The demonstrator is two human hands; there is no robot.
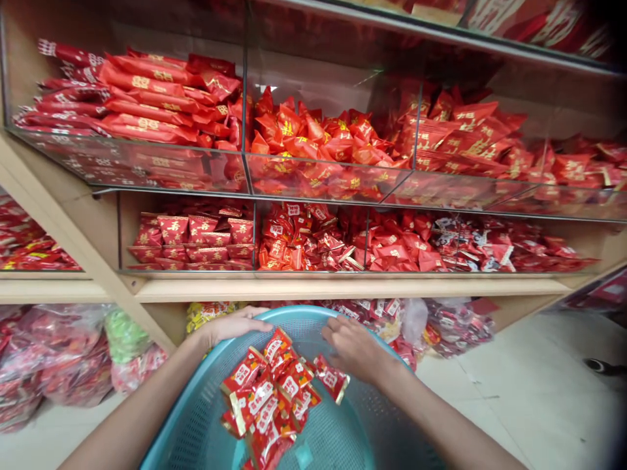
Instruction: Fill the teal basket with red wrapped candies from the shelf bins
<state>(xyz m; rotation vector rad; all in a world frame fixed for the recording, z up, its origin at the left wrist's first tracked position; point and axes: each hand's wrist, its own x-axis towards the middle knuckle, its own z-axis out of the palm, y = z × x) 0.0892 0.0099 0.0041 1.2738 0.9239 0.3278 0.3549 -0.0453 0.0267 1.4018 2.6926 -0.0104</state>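
Observation:
A turquoise plastic basket (196, 408) with perforated walls sits in front of me, beneath the shelves. My left hand (235, 326) grips its far left rim, thumb over the edge. Inside lies a heap of small red candy packets (267, 398) with white lettering and gold ends. My right hand (355, 347) is over the far right part of the basket, fingers curled in. Whatever those fingers hold, if anything, is hidden. A single red packet (332, 378) lies just below them, apart from most of the heap.
Wooden shelves (353, 287) with clear dividers hold several kinds of red packets (318, 140) in two rows. Plastic bags of sweets (73, 359) stand on the floor at left, and more bags (460, 326) lie under the shelf at right. Pale floor tiles (529, 385) extend right.

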